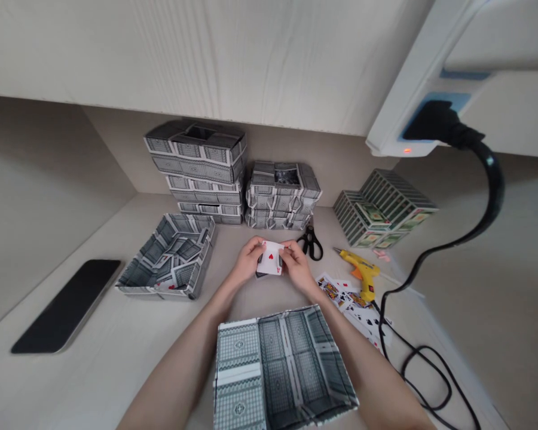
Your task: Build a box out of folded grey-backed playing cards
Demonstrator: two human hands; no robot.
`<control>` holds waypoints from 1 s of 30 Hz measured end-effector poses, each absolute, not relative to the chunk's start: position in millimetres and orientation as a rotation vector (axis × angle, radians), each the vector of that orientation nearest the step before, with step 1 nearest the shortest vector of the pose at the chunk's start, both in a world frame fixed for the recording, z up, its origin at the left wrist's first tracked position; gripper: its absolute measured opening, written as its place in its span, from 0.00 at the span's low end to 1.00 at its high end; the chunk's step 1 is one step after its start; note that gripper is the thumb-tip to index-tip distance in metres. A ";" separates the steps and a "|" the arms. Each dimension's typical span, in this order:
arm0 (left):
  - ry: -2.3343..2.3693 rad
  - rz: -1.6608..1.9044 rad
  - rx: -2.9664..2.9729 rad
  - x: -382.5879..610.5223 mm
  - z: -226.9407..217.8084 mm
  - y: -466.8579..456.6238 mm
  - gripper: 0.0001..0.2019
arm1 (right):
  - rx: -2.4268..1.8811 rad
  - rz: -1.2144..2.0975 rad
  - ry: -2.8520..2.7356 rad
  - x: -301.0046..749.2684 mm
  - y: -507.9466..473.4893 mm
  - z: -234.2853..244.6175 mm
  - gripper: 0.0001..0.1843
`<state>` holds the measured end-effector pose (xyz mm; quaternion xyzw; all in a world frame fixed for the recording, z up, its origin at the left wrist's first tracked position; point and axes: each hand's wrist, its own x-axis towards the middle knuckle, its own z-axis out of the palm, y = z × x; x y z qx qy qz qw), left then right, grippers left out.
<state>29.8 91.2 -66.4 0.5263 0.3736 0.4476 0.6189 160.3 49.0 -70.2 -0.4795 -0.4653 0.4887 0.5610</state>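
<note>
An ace of hearts playing card (270, 260) is pinched between my two hands, face up, over the middle of the table. My left hand (248, 258) grips its left edge, and my right hand (296, 261) has the right edge between thumb and fingers. A dark edge shows under the card; I cannot tell what it is. Nearer to me, between my forearms, stands an open box made of playing cards (240, 376), with grey-green patterned backs. Black-handled scissors (311, 243) lie just beyond my right hand.
At left are a card-built tray (197, 280) holding loose cards and a black phone (67, 306). Stacked card boxes (201, 161) stand at the back, packs of cards (385, 206) at back right. A yellow glue gun (361, 269), its black cord (412, 275) and loose cards (365, 319) lie right.
</note>
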 end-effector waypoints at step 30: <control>0.921 1.037 1.488 21.5 -52.5 85.5 0.09 | -0.728 1.844 -0.619 168.8 45.3 -65.8 0.13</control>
